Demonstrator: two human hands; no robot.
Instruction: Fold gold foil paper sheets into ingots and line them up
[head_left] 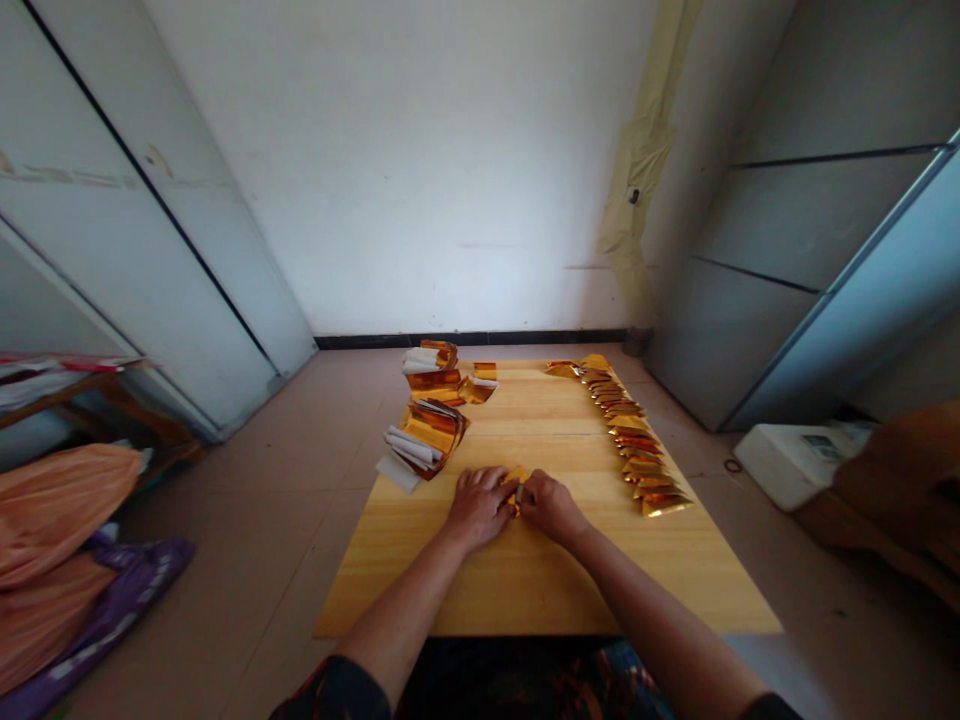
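Both your left hand point(478, 507) and right hand point(553, 503) pinch a small, shiny gold paper point(517, 474) at the frame's lower middle, likely so it can't slip.

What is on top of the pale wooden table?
Gold foil sheets at left, folded gold foil pieces at right; left hand and right hand hold another piece. What they cover is hidden.

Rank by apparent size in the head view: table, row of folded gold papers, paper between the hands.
1. Table
2. Row of folded gold papers
3. Paper between left hand and right hand, partly covered
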